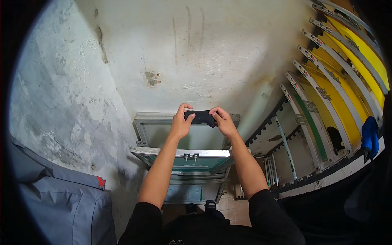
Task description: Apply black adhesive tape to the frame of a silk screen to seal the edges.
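A small black cloth-like strip [201, 117] is stretched between my two hands, in front of the wall. My left hand [181, 121] pinches its left end between thumb and fingers. At the right end, my right hand [223, 121] grips it the same way. The strip sags a little and has a loose corner near the right hand; its exact kind cannot be made out. Below and behind the hands lean several metal-edged mesh screen frames [212, 153], one in front of another. Two small metal fittings [191, 157] sit on the top bar of the nearer frame.
On the right, a rack [261, 131] holds several upright screen frames with yellow mesh [332, 87] and green mesh. A blue cloth-like item [369, 136] hangs at their end. Grey fabric [69, 204] lies at the lower left. Stained walls [228, 36] stand ahead and at left.
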{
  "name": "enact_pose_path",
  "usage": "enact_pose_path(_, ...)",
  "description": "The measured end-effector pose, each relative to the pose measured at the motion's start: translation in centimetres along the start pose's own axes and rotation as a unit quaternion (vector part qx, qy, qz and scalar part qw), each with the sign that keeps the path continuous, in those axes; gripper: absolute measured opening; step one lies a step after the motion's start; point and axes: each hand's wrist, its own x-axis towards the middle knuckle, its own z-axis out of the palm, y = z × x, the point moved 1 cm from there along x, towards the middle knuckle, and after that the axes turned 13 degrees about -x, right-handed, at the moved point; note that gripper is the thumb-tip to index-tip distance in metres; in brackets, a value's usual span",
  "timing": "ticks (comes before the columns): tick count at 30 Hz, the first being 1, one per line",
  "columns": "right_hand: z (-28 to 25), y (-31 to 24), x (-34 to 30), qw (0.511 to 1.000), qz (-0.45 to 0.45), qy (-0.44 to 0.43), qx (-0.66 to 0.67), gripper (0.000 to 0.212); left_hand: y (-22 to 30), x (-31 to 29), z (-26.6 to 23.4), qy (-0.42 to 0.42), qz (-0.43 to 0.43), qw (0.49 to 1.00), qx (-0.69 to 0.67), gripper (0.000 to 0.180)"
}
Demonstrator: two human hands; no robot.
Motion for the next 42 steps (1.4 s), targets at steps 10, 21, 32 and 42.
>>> enact_pose_path(10, 0.3, -0.2, -0.9, 0.992, -0.08, 0.009, -0.095, 0.024, 0.7, -1.1, 0.2, -0.081, 0.027, 0.995, 0.041, 0.03)
enact_pose_path(21, -0.3, 0.8, -0.5, 0.986, -0.068, 0.023, -0.15, 0.017, -0.2, -0.7, 0.1, -0.026, 0.172, 0.976, 0.129, 0.024)
enact_pose_path(32, 0.1, -0.1, -0.8, 0.997, -0.048, -0.019, -0.06, 0.019, 1.2, -1.0, 0.3, -0.087, -0.012, 0.996, -0.001, 0.023)
enact_pose_path(42, -0.3, -0.5, -1.1, 0.999, -0.013, -0.031, -0.002, 0.017, 1.3, -1.5, 0.4, -0.122, 0.08, 0.989, 0.027, 0.035)
